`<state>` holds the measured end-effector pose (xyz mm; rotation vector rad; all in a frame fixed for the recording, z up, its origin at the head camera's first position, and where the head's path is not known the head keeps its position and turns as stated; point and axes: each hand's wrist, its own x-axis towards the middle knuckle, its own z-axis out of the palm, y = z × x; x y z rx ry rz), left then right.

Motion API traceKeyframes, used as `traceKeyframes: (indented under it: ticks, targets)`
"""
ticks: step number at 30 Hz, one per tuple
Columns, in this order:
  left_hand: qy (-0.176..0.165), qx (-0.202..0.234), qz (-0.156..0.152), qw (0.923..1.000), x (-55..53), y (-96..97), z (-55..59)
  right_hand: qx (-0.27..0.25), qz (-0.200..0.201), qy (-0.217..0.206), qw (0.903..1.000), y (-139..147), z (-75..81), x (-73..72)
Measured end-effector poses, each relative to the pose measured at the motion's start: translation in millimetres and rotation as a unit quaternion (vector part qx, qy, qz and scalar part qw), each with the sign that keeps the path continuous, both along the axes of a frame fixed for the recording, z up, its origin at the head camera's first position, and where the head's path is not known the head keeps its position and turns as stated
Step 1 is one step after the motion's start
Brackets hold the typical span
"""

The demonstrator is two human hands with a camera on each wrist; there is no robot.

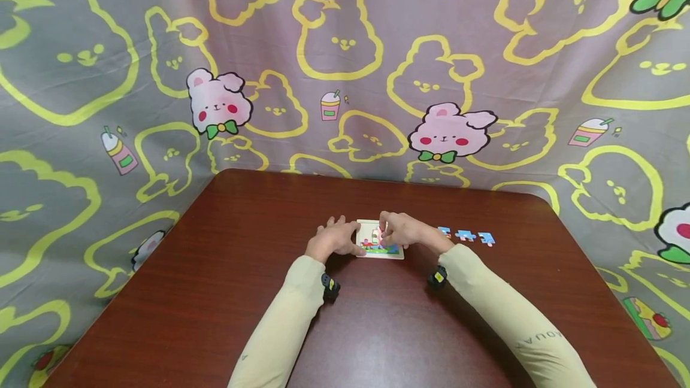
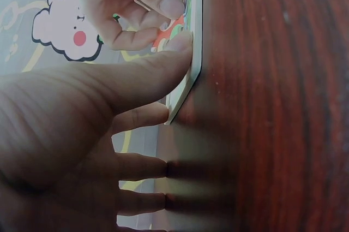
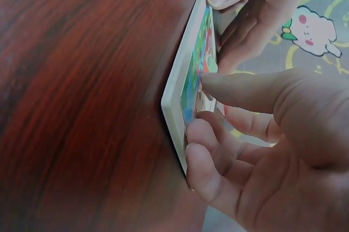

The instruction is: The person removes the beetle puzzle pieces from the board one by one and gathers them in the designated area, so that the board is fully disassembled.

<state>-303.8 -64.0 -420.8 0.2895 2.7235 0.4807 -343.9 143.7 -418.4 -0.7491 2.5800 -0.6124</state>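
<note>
Nearest the camera: pale cream fabric sleeves (image 1: 293,310). Left hand (image 1: 336,238): fingers spread and straight, thumb on the square, pale-rimmed picture puzzle (image 1: 384,257) lying on the red-brown wood-grain table (image 1: 242,256). Right hand (image 1: 403,230): thumb and curled fingers appear to pinch a red-and-green printed piece (image 2: 168,34), tilted. Recommended: brace the puzzle, align the piece, press evenly.

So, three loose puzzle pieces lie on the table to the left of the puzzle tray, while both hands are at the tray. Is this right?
Not quite: the loose puzzle pieces lie on the table to the right of the puzzle tray, as the head view shows. The left hand and right hand are at it.
</note>
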Motion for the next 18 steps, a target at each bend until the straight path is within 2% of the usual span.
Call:
traceKeyframes:
  ticks: [3,9,13,18]
  targets:
    - [0.001,0.000,-0.001,1.0000,0.3,-0.5,0.6,-0.001,0.006,0.019,0.9998,-1,1.3,2.3]
    - [0.001,0.001,-0.001,1.0000,2.2,-1.2,2.0,-0.001,0.022,0.095,0.9952,-4,2.8,6.4]
    - [0.000,0.000,-0.002,1.0000,3.5,-1.8,1.7,-0.024,0.024,0.107,0.9936,-6,2.6,10.3]
    - [0.003,-0.006,-0.006,1.0000,3.6,-2.1,0.6,-0.055,0.004,0.115,0.9919,-4,0.9,16.3]
